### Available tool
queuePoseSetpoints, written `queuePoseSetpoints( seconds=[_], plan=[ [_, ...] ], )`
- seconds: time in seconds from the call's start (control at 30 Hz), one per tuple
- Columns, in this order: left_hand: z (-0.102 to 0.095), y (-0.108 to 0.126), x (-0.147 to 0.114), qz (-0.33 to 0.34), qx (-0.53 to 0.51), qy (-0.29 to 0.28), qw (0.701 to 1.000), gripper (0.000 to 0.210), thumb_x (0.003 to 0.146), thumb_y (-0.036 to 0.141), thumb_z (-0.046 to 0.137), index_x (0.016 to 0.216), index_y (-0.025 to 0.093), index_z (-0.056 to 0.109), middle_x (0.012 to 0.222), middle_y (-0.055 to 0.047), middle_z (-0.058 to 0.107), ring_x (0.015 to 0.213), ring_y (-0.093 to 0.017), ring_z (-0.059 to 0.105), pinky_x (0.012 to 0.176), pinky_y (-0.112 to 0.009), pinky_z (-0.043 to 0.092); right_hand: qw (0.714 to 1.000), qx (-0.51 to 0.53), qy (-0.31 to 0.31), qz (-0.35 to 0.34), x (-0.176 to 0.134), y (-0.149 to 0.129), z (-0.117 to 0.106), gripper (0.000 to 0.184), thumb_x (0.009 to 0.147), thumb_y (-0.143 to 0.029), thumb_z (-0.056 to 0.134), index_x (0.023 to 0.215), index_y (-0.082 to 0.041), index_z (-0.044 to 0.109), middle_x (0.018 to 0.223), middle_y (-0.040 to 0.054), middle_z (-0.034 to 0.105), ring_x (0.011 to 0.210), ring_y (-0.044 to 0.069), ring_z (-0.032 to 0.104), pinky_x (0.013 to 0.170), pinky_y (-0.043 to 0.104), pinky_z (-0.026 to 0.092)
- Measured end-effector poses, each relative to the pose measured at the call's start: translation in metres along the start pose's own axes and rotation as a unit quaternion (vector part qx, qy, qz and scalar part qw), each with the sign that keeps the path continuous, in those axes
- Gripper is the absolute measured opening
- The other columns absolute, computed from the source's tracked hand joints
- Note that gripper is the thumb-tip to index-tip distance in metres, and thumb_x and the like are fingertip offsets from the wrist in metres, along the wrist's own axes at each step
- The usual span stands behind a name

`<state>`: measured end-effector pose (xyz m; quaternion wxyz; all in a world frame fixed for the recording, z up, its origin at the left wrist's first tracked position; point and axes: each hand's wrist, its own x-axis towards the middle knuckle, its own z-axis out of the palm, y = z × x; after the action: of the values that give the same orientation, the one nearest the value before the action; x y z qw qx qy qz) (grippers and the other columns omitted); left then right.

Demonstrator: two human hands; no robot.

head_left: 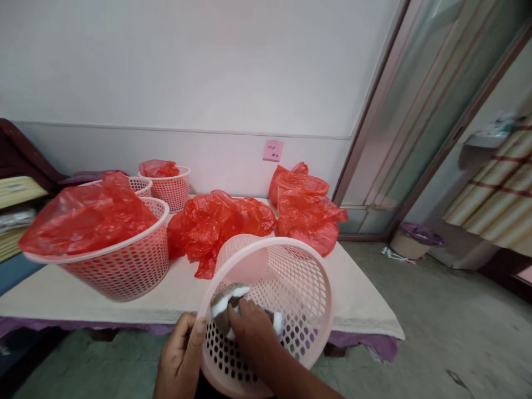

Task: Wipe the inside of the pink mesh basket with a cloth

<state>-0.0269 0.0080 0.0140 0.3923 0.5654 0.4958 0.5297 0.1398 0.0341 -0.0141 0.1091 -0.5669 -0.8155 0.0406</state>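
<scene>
**Wiping inside the tipped basket**

Left hand [179, 354] clamped on the near rim of the pink basket [286, 288], thumb over the edge, holding it tipped mouth-up toward the camera, off the worktop [62, 293]. Right hand [253, 332] reaches inside, fingers closed on a white-and-grey cloth [226, 302] pressed to the near inner wall.

Judgement: keep the left grip firm so the light basket does not twist; turn the rim through that hand while the cloth works the wall, holes included. Beyond both hands: red bags [220, 221], and other baskets to the left.
</scene>
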Motion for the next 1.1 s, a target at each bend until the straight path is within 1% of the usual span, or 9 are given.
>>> queuePoseSetpoints(
  seconds=[0.17, 0.27, 0.37, 0.5, 0.67, 0.73, 0.83, 0.93, 1.1],
  plan=[
    [0.003, -0.007, -0.006, 0.005, 0.036, -0.057, 0.998, 0.033, 0.091, 0.048, 0.050, 0.070, 0.023, 0.052, 0.067, 0.003, 0.052, 0.063, -0.014, 0.050, 0.061, -0.022, 0.043, 0.994, -0.027, -0.031, 0.104, 0.041, 0.050, 0.018, 0.025, 0.089, -0.012, 0.048, 0.108, -0.010, 0.065, 0.105, 0.0228, 0.066, 0.095, 0.030, 0.065, 0.080, 0.042, 0.047],
    [0.002, -0.012, -0.004, 0.017, 0.051, -0.063, 0.997, 0.032, 0.092, 0.046, 0.048, 0.071, 0.023, 0.052, 0.068, 0.003, 0.051, 0.063, -0.014, 0.050, 0.061, -0.023, 0.043, 0.991, -0.002, -0.036, 0.127, 0.057, 0.059, 0.027, 0.028, 0.090, -0.016, 0.048, 0.113, -0.009, 0.063, 0.109, 0.0225, 0.066, 0.092, 0.027, 0.067, 0.077, 0.037, 0.047],
    [0.001, -0.009, 0.002, 0.045, 0.069, -0.046, 0.996, 0.031, 0.092, 0.044, 0.049, 0.070, 0.023, 0.050, 0.065, 0.005, 0.047, 0.061, -0.013, 0.047, 0.059, -0.022, 0.041, 0.995, 0.040, -0.045, 0.080, 0.056, 0.045, 0.026, 0.033, 0.085, -0.015, 0.052, 0.116, -0.014, 0.061, 0.109, 0.0140, 0.067, 0.091, 0.022, 0.067, 0.076, 0.030, 0.047],
    [-0.003, 0.000, 0.018, 0.068, 0.099, 0.013, 0.993, 0.031, 0.092, 0.043, 0.050, 0.068, 0.023, 0.048, 0.062, 0.007, 0.041, 0.057, -0.012, 0.043, 0.056, -0.022, 0.036, 0.997, 0.064, -0.050, -0.014, 0.024, 0.018, 0.000, 0.031, 0.080, -0.015, 0.053, 0.109, -0.021, 0.062, 0.107, 0.0074, 0.067, 0.094, 0.021, 0.065, 0.078, 0.030, 0.047],
    [-0.014, 0.008, 0.043, 0.090, 0.136, 0.023, 0.986, 0.033, 0.090, 0.048, 0.051, 0.069, 0.023, 0.050, 0.061, 0.007, 0.043, 0.058, -0.012, 0.044, 0.057, -0.022, 0.036, 0.990, -0.058, -0.085, -0.097, -0.031, 0.011, -0.030, 0.006, 0.079, -0.021, 0.064, 0.083, -0.019, 0.068, 0.084, 0.0087, 0.068, 0.085, 0.027, 0.064, 0.076, 0.041, 0.051],
    [-0.014, 0.013, 0.051, 0.095, 0.140, 0.033, 0.985, 0.034, 0.090, 0.049, 0.051, 0.068, 0.023, 0.050, 0.060, 0.007, 0.043, 0.058, -0.012, 0.044, 0.057, -0.022, 0.036, 0.986, -0.089, -0.053, -0.130, -0.047, 0.014, -0.024, 0.007, 0.079, -0.028, 0.069, 0.079, -0.021, 0.067, 0.077, 0.0067, 0.067, 0.078, 0.027, 0.065, 0.070, 0.041, 0.053],
    [-0.009, 0.023, 0.060, 0.098, 0.126, 0.040, 0.986, 0.036, 0.089, 0.049, 0.052, 0.066, 0.023, 0.049, 0.059, 0.007, 0.042, 0.056, -0.011, 0.042, 0.056, -0.022, 0.034, 0.976, -0.117, 0.083, -0.164, -0.059, 0.015, -0.001, 0.011, 0.083, -0.034, 0.066, 0.090, -0.025, 0.065, 0.076, 0.0054, 0.067, 0.070, 0.026, 0.063, 0.064, 0.042, 0.054],
    [-0.002, 0.031, 0.066, 0.094, 0.112, 0.032, 0.989, 0.038, 0.088, 0.051, 0.054, 0.064, 0.023, 0.046, 0.058, 0.008, 0.038, 0.055, -0.011, 0.039, 0.053, -0.022, 0.033, 0.963, -0.136, 0.181, -0.149, -0.060, 0.011, 0.023, 0.021, 0.083, -0.030, 0.064, 0.103, -0.022, 0.062, 0.076, 0.0061, 0.067, 0.066, 0.026, 0.062, 0.061, 0.043, 0.053],
    [0.001, 0.038, 0.069, 0.087, 0.098, 0.027, 0.991, 0.038, 0.087, 0.053, 0.055, 0.065, 0.023, 0.046, 0.059, 0.008, 0.038, 0.055, -0.011, 0.038, 0.051, -0.022, 0.034, 0.953, -0.122, 0.217, -0.170, -0.052, 0.002, 0.029, 0.027, 0.081, -0.024, 0.063, 0.105, -0.013, 0.060, 0.070, 0.0061, 0.064, 0.060, 0.024, 0.058, 0.055, 0.040, 0.049]
  ],
)
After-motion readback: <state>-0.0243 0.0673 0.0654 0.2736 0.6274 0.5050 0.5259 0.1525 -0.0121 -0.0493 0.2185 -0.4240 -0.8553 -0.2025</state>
